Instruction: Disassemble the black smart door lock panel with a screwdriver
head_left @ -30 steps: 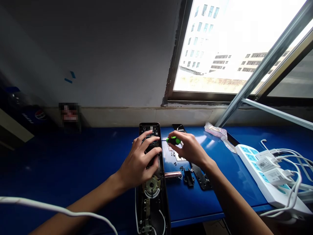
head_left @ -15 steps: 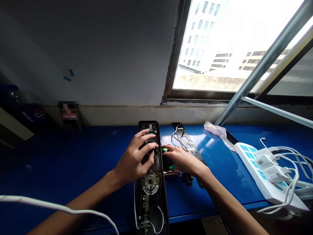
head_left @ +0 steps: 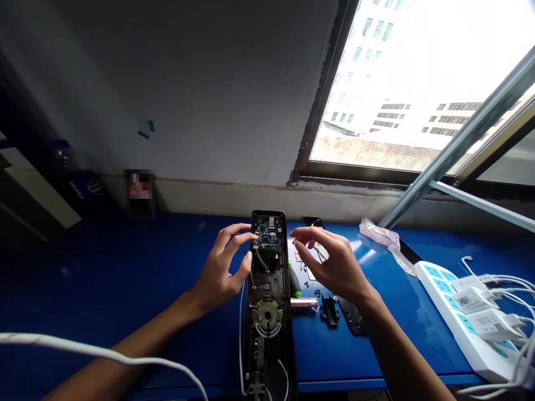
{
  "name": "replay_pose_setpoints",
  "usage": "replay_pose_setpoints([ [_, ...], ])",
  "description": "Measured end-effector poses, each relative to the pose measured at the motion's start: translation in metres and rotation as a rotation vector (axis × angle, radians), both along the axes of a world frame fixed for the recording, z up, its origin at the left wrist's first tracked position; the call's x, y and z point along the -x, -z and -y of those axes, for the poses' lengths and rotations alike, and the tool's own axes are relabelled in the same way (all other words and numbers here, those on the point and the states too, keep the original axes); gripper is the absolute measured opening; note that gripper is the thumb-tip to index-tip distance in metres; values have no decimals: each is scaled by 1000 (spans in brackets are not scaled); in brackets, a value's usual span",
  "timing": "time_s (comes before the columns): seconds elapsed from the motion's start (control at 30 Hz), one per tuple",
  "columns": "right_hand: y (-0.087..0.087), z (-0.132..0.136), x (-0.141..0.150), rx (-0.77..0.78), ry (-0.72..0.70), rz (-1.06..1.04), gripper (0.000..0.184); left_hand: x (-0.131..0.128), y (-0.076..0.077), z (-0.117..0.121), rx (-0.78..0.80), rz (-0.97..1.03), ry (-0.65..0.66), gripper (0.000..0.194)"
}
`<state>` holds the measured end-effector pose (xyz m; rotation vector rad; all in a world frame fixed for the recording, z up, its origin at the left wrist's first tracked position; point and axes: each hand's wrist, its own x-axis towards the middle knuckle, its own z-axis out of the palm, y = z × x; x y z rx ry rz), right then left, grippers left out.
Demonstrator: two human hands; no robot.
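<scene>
A long black housing [head_left: 273,289], like an open electronic lock panel, lies lengthwise before me. At its far end is a circuit board [head_left: 267,234] with thin wires below it. A round metal part [head_left: 268,316] sits lower down. My left hand [head_left: 221,270] is at the housing's left edge, fingers apart, tips by the board; whether they touch it I cannot tell. My right hand [head_left: 334,259] hovers right of the housing, empty, fingers curved and apart. A green-and-black screwdriver [head_left: 295,281] lies against the housing's right side.
Right of the housing are small screws [head_left: 317,293], a pinkish wrapped cylinder [head_left: 305,303], a black bracket [head_left: 330,311] and a black plate [head_left: 353,316]. A white power strip [head_left: 455,317] with chargers stands at right. A white cable [head_left: 104,356] crosses the lower left.
My right hand has put the screwdriver down beside the housing and moved up, empty. My left hand has drawn back leftward from over the board, uncovering it. The view has shifted slightly.
</scene>
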<state>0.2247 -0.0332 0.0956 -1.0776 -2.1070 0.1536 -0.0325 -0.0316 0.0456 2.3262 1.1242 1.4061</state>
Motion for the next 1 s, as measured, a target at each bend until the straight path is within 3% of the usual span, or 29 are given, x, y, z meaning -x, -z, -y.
replay_pose_setpoints([
  [0.13,-13,1,24,1,-143,73,15,4,3,-2,163,130,7,34],
  [0.23,-8,-3,43,-7,-159,181,25,6,5,-7,286,257,24,34],
  [0.33,1,-5,56,-6,-178,152,25,7,4,-10,395,389,57,30],
  [0.43,3,-4,59,42,-213,34,31,6,1,-8,338,477,109,25],
  [0.57,-4,-2,49,101,-232,-17,43,0,-4,-1,189,445,129,24],
  [0.7,-9,-2,37,51,-186,47,28,-5,-4,3,94,366,60,22],
  [0.87,-6,-3,41,-39,-171,74,23,-9,1,2,40,357,29,30],
  [1.0,-5,-4,51,-109,-157,111,18,-4,5,-7,145,418,-13,26],
])
